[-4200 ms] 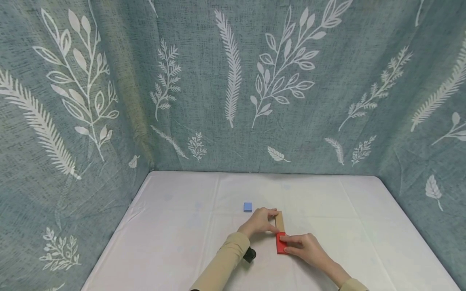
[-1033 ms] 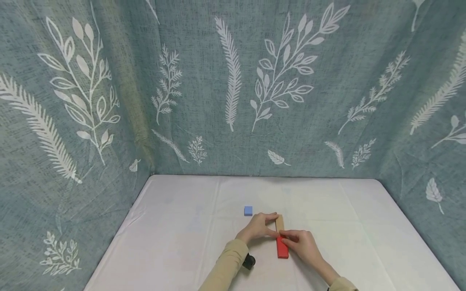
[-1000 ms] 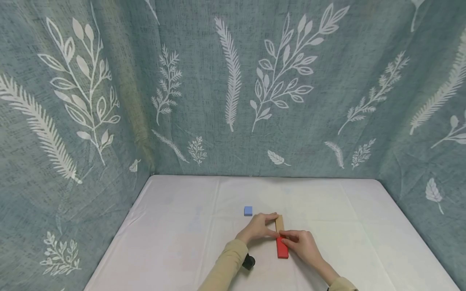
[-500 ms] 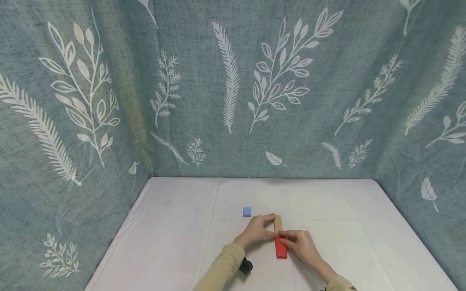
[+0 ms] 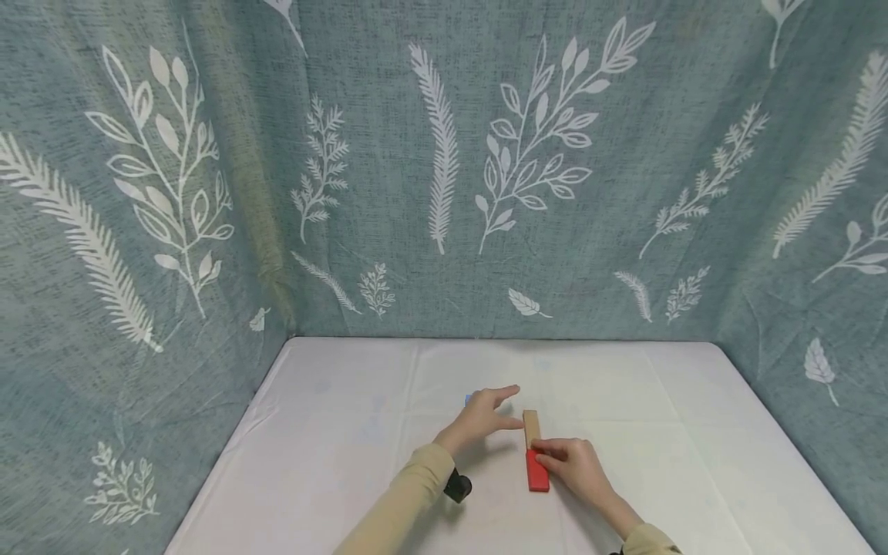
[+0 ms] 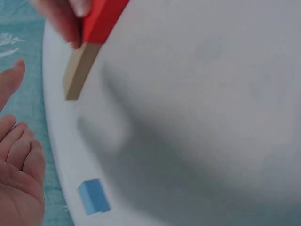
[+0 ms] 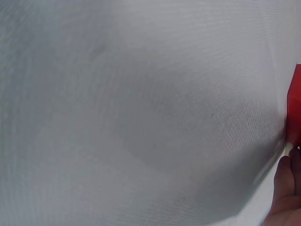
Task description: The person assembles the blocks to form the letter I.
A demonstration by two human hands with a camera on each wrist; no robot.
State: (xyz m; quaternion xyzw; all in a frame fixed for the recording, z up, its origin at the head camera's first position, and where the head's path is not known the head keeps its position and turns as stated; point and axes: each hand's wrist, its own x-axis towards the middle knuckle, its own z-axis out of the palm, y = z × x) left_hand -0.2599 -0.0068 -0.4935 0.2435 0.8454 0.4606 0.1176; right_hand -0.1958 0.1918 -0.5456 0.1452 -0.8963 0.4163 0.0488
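Observation:
On the white-covered table, a red block (image 5: 537,476) lies end to end with a plain wooden block (image 5: 530,424), together forming a straight strip. My right hand (image 5: 579,467) pinches the red block where it meets the wood. Thumb and fingers of my left hand (image 5: 479,418) are spread apart, holding nothing, just left of the wooden block. A small blue block (image 6: 94,197) shows whole in the left wrist view; the left hand mostly hides it in the head view. The right wrist view catches only the red block's edge (image 7: 294,108).
A leaf-patterned curtain (image 5: 444,293) stands behind and on both sides of the white table (image 5: 624,385). A black device (image 5: 458,487) is strapped at the left wrist. The blue block sits left of the strip, farther back.
My left hand has let go of the wooden block and moved left, with its fingers spread, now partly covering the blue block. Since the earliest frame, the right hand has slid up to the blocks' joint.

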